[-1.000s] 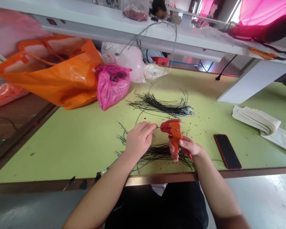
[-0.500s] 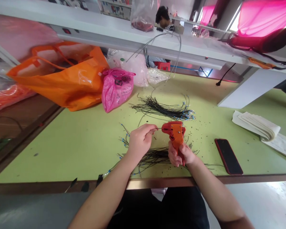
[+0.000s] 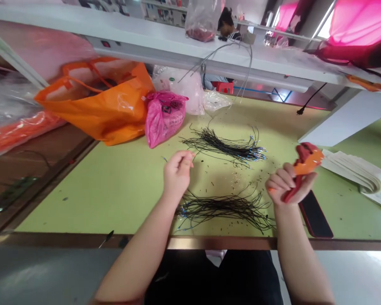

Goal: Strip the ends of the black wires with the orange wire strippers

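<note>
My left hand (image 3: pixel 176 173) is closed in a pinch above the table, left of the middle. A thin black wire is in its fingertips; a blue-tipped end shows just left of the hand. Wrapped round the handles of a red and orange wire stripper (image 3: pixel 308 161), my right hand (image 3: pixel 284 186) is raised at the right, beside the phone. The stripper's jaws point up, away from the wires. A loose bundle of black wires (image 3: pixel 224 206) with blue terminals lies near the front edge. Farther back lies a second bundle of black wires (image 3: pixel 220 145), its blue terminals toward the right.
Dark and pale scraps dot the green table (image 3: pixel 114 186). A phone (image 3: pixel 316 216) and folded cloth (image 3: pixel 355 167) lie at the right. An orange bag (image 3: pixel 114 114) and a pink bag (image 3: pixel 165 120) stand back left. A white shelf (image 3: pixel 152 36) crosses behind; a person sits beyond it.
My right hand has carried the wire stripper right and up, away from the left hand. The wire is out of its jaws. My left hand has shifted slightly left and up.
</note>
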{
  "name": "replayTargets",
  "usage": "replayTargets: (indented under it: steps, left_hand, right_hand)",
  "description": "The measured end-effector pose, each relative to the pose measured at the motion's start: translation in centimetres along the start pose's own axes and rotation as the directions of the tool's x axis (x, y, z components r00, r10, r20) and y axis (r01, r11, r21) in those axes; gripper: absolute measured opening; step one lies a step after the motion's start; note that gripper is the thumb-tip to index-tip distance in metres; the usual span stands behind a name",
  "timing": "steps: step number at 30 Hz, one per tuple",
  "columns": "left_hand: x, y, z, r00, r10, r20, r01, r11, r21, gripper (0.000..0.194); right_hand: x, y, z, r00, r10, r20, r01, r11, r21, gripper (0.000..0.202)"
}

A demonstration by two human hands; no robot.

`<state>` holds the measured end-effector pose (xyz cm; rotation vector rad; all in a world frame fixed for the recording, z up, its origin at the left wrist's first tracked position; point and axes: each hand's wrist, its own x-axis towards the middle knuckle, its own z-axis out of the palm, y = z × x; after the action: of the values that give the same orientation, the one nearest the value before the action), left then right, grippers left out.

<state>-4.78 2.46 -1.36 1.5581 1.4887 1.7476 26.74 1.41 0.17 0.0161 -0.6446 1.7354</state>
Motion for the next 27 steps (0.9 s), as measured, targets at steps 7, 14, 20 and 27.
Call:
replayTargets:
  steps: [7, 14, 20, 27]
  left_hand:
    - [-4.2, 3.4, 2.1, 0.821, 0.488, 0.295, -0.544, 0.825, 0.151, 0.019]
    - [-4.2, 3.5, 2.0, 0.753, 0.545, 0.369, -0.65, 0.703, 0.288, 0.019]
    - [-4.6, 3.7, 2.0, 0.77, 0.501, 0.395, -0.633, 0.677, 0.376, 0.021]
    - [-4.7, 3.5, 1.9, 0.797, 0.466, 0.384, -0.6, 0.688, 0.409, 0.024]
  right_hand:
    - [-0.3, 7.0, -0.5, 0.981, 0.188, -0.04, -0.178, 0.807, -0.563, 0.049]
    - [-0.8, 7.5, -1.1, 0.944, 0.314, -0.098, -0.297, 0.686, -0.664, 0.054]
    - [-0.7, 7.6, -1.0, 0.932, 0.336, -0.138, -0.337, 0.654, -0.678, 0.055]
    - [-0.5, 7.6, -0.8, 0.929, 0.353, -0.107, -0.323, 0.637, -0.7, 0.049]
